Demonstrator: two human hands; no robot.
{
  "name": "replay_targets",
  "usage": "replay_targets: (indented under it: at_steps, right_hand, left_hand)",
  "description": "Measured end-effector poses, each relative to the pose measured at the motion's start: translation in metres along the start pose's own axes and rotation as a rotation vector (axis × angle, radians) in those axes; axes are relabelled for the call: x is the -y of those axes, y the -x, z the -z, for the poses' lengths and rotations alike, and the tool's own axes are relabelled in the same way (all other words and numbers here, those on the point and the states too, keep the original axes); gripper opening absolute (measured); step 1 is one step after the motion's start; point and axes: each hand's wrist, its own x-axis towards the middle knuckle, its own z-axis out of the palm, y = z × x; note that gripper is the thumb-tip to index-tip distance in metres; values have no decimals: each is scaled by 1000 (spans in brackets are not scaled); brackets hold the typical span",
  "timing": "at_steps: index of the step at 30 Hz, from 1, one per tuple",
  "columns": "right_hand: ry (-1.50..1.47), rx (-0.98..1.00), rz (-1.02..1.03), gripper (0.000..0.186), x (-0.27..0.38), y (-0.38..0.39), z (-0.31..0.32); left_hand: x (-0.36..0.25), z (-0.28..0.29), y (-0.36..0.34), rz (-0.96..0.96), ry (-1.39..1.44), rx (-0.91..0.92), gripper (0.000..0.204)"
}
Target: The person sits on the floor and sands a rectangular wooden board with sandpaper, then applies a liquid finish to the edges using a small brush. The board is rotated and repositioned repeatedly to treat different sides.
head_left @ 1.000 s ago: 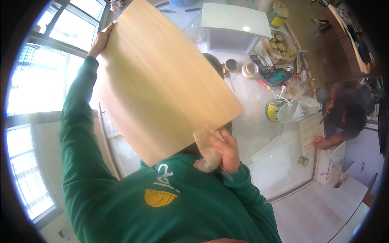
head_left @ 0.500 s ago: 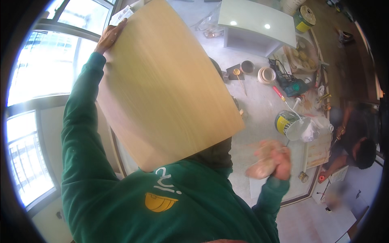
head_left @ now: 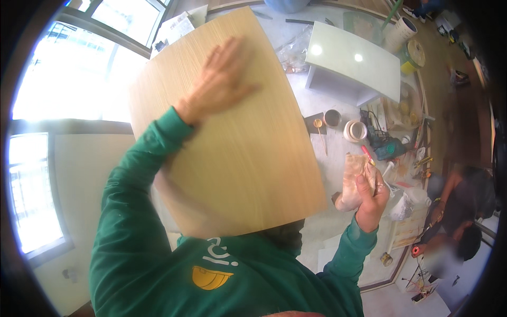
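Observation:
A light wood-grain panel fills the middle, its lower edge close to my body. My left hand lies on the panel's upper part, fingers outstretched and slightly smeared by motion. To the right of the panel, my right hand grips a crumpled beige, stained cloth, thumb over it. Just above that hand are a red-handled tool, a white round container, a dark cup and a green power tool.
A white curved box unit stands at the back, beside a green-yellow drum and plastic wrapping. Windows line the left. A co-worker in dark clothing works low at the right, near wires and white boards.
My left hand has moved from the panel's upper left edge onto its face. My right hand swung out rightward with the cloth and is now slightly higher. The co-worker appears lower in view.

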Motion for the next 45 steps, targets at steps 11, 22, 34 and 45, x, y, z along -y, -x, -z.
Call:
replay_targets:
  at_steps: [11, 22, 34, 45]
  right_hand:
    - [55, -69, -26, 34, -4, -2, -8]
    - [55, -97, 6, 35, 0, -5, -15]
    - [57, -92, 41, 34, 1, -4, -14]
    - [218, -83, 218, 30, 32, -32, -42]
  left_hand:
    - [-70, 15, -1, -230, 217, 252, 85]
    - [56, -8, -117, 284, 212, 32, 110]
    - [91, 31, -110, 368, 311, -52, 52]
    - [-101, 66, 118, 149, 294, 281, 78]
